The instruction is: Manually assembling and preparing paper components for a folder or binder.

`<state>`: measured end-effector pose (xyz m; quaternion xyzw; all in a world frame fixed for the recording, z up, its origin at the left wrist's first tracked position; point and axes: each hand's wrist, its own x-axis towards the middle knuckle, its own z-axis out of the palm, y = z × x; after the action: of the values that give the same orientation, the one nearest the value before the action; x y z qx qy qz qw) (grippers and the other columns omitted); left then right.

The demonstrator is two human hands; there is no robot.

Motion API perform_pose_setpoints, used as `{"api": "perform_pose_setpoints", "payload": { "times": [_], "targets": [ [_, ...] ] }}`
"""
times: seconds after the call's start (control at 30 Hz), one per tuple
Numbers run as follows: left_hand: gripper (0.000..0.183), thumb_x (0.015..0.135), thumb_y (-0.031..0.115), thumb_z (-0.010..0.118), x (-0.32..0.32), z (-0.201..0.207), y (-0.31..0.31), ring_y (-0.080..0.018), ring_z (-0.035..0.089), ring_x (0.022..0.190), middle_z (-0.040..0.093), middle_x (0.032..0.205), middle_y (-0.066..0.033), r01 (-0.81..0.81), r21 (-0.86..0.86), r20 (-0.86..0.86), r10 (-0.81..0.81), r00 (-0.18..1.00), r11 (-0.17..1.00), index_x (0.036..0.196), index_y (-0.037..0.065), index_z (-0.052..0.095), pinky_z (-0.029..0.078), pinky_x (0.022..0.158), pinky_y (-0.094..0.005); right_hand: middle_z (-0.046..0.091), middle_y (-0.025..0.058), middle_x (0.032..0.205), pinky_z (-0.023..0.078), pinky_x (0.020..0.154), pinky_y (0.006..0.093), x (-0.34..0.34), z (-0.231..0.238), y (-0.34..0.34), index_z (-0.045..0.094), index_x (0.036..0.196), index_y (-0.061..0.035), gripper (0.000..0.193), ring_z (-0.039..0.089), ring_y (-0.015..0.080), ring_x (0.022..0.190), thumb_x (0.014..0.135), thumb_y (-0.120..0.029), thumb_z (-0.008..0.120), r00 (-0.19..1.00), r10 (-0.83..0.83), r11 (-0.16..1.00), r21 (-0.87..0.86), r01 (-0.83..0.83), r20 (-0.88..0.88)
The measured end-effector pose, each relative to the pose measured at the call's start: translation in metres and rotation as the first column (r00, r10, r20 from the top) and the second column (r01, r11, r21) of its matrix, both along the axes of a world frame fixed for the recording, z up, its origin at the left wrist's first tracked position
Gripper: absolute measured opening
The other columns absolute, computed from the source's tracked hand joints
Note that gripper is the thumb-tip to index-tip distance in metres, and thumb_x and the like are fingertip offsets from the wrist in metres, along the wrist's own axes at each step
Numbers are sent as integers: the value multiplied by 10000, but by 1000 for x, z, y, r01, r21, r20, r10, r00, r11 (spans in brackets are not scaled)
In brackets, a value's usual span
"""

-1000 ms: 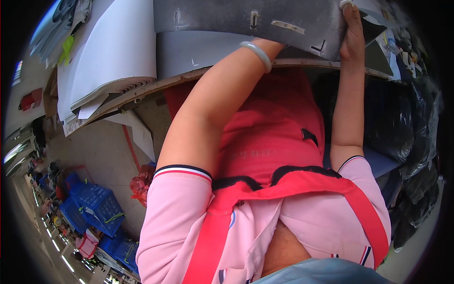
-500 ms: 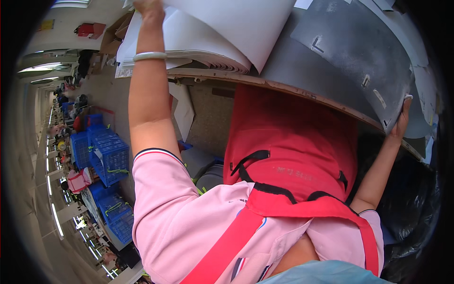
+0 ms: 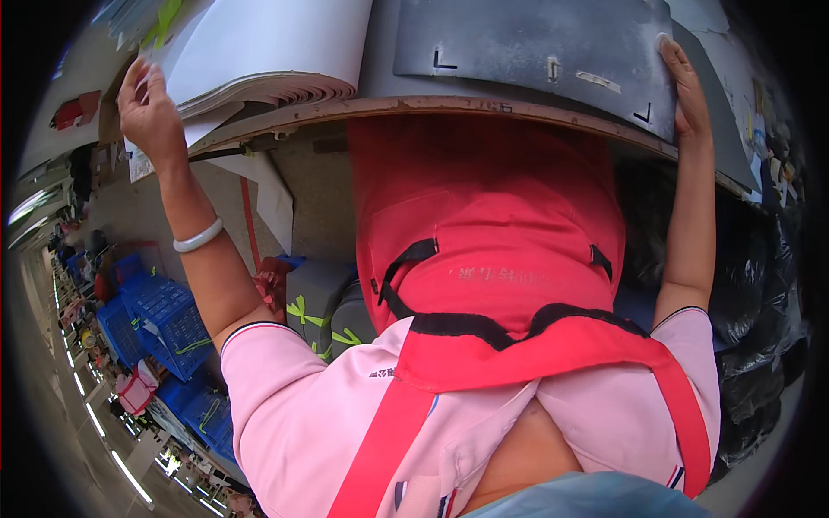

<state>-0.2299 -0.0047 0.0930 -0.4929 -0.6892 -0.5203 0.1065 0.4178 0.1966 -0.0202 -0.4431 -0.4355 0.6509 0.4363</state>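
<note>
White paper stack (image 3: 268, 43), upper left, lay flatter than moments earlier; left hand (image 3: 153, 114) hung beside it, fingers curled, grip unclear. Right hand (image 3: 689, 97) gripped slotted grey board (image 3: 518, 43), upper right, apparently steadying it alone.

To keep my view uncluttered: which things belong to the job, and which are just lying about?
Apparently in use:
- grey board, touched by the right hand
- white sheets, beside the left hand

Apparently lying about:
- blue crates
- black bags

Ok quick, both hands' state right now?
Left hand: curled near the white sheets; can't tell if holding.
Right hand: holding the grey board by its edge.
</note>
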Motion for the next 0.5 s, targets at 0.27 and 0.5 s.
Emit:
{"api": "perform_pose_setpoints", "payload": {
  "times": [0.27, 0.5],
  "targets": [
    [240, 874, 175, 738, 220, -57, -2, -297, 623, 993, 658, 1046, -98, 587, -478, -176, -726, 664, 653, 1073, 46, 696, 522, 852, -386, 640, -68, 891, 403, 774, 178, -10, -1, 27, 732, 1035, -94, 338, 545, 31, 836, 930, -414, 702, 632, -121, 911, 338, -235, 766],
    [258, 801, 146, 755, 226, -88, 6, -308, 591, 988, 638, 1002, -96, 586, -490, -167, -729, 664, 646, 1033, 53, 691, 493, 872, -412, 564, -39, 737, 418, 660, 266, -41, 25, -7, 658, 816, -34, 180, 491, 80, 703, 890, -198, 668, 676, -156, 937, 325, -130, 720]
  ]
}}
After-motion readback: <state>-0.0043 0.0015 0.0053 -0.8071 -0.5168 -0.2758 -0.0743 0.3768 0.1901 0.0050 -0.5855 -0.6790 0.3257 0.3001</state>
